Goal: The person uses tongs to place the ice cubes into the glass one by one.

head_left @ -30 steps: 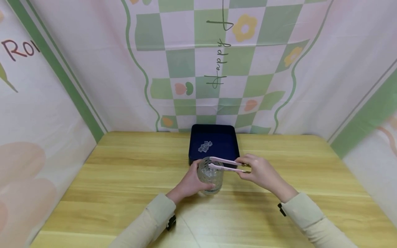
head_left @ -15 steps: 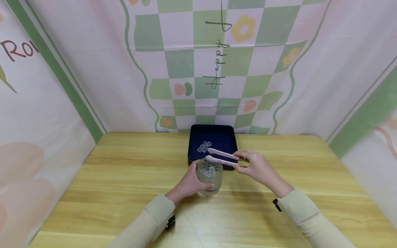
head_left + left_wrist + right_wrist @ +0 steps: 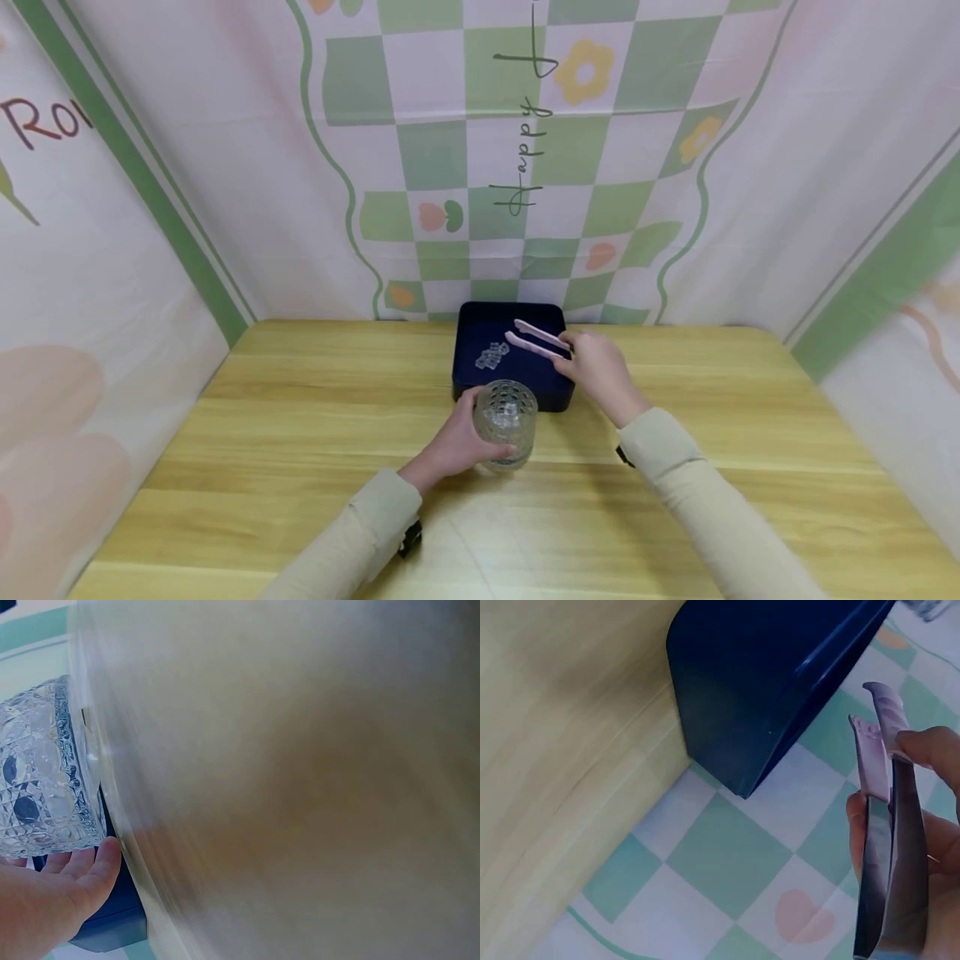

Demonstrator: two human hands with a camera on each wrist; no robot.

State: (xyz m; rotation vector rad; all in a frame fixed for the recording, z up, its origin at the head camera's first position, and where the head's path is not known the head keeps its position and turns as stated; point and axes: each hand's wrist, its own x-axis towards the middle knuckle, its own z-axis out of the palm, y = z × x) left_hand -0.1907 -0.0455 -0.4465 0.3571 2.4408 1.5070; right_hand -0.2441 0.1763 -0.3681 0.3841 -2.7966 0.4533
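My left hand (image 3: 459, 442) holds a patterned clear drinking glass (image 3: 507, 427) by its left side, in front of a dark blue tray (image 3: 551, 400). The left wrist view shows the glass's cut pattern (image 3: 37, 772) with fingers curved against it. My right hand (image 3: 596, 367) grips pink-tipped metal tongs (image 3: 536, 342), whose two arms stand apart over the tray. In the right wrist view thumb and fingers pinch the tongs (image 3: 889, 847). Several small clear cubes (image 3: 492, 356) lie in the tray's left part, left of the tong tips. Nothing shows between the tips.
The tray stands at the back of a wooden table (image 3: 315, 417), close to a patterned curtain (image 3: 435, 150). More curtain hangs at the left and right sides. The glass stands just in front of the tray's near wall.
My right hand has carried the tongs from over the glass, away from me, to above the tray. The left hand and the glass have stayed in place.
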